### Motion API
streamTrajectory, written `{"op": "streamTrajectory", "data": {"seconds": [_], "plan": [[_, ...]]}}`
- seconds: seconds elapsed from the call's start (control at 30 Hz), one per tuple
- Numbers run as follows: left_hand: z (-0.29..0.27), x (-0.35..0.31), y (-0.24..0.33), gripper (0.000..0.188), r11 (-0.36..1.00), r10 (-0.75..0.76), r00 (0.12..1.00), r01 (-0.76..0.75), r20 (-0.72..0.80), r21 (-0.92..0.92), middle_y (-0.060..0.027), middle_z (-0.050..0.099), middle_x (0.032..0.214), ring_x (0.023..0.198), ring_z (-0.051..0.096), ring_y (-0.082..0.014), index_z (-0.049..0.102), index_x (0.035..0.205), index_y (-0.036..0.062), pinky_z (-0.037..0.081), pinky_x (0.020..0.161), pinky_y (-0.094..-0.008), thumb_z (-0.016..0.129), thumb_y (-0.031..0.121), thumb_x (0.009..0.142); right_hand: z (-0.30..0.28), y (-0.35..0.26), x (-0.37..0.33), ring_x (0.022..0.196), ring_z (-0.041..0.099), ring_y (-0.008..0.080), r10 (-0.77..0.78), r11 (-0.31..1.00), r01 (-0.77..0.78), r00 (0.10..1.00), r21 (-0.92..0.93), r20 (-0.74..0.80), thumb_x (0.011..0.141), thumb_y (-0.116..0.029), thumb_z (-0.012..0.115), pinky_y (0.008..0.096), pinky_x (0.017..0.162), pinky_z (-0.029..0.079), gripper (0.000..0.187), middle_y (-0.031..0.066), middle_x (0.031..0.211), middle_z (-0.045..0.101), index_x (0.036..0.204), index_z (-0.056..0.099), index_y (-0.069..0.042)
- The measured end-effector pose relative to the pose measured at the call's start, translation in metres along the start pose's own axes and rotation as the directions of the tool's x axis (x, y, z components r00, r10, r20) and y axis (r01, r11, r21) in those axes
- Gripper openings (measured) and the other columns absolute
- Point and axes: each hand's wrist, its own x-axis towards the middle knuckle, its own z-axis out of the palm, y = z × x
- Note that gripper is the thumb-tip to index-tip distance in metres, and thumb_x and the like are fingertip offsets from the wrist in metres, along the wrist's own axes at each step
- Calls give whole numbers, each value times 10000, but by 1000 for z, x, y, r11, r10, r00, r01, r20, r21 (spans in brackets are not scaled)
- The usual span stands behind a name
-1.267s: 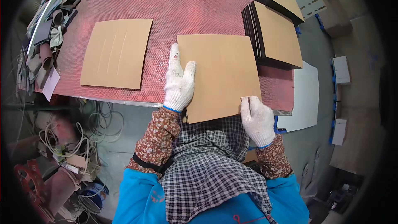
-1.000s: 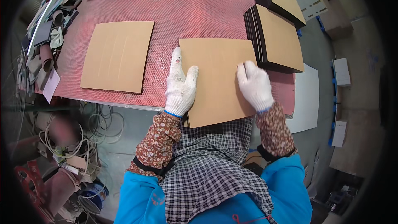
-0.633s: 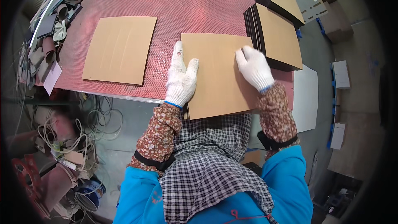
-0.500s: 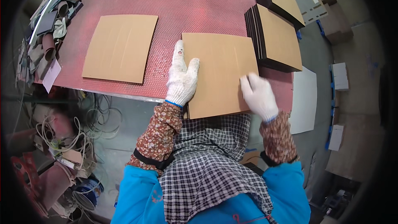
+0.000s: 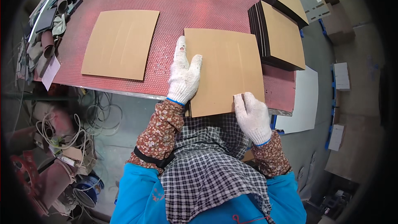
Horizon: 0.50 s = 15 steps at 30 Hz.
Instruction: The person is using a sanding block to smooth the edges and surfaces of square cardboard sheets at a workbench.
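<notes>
A tan square board [image 5: 224, 66] lies in front of me at the table's near edge, on what looks like a stack of boards. My left hand [image 5: 184, 74], in a white knit glove, rests along its left edge. The fingers stretch forward and the thumb stands apart on the board's face. At the board's near right corner my gloved right hand [image 5: 252, 114] is closed in a pinch. A small brown sliver shows at its fingertips, too little to name. Another tan board [image 5: 120, 45] lies to the left.
Stacks of dark-edged tan boards [image 5: 284, 37] stand on the right of the red mesh-topped table [image 5: 199, 0]. Scraps and rolls [image 5: 49, 43] crowd the table's left edge. Coiled hoses [image 5: 74, 137] and a bucket [image 5: 89, 191] are on the floor at left.
My right hand has moved nearer to me, from the board's right edge down to its near right corner. My left hand keeps its place on the left edge.
</notes>
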Motion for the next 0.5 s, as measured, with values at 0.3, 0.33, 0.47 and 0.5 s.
{"op": "streamTrajectory", "data": {"seconds": [0.3,0.33,0.47,0.5], "plan": [[3,1,-7,747,1000,5,1000,-5,-5,21,-300,369,1633,1508,404,-348,210,1617,-117,329,1244,-390,581,154,1028,11,2,135,887,686,469,-125,986,108,983,-130,-133,1031,-276,569,551,730,556,291,289,903,692,951,632,-3],[4,1,-7,747,1000,8,1000,-8,-10,22,-300,369,1633,1508,404,-348,210,1617,-117,329,1244,-390,581,154,1028,13,2,148,906,681,476,-147,978,123,979,-168,-140,1038,-294,552,554,765,553,317,288,917,694,955,633,0],[4,1,-10,739,1000,21,1000,-21,-19,-17,-301,353,1640,1525,376,-357,223,1614,-115,302,1258,-398,583,163,1031,11,6,156,924,672,482,-229,970,212,962,-119,-149,1042,-308,522,530,836,544,350,289,925,692,933,639,4],[4,1,-10,735,998,39,999,-37,-29,59,-302,356,1638,1529,367,-360,228,1613,-113,295,1261,-401,583,165,1033,9,7,154,924,672,482,-230,969,214,962,-121,-147,1042,-308,522,530,836,544,350,289,925,692,933,639,4]]}}
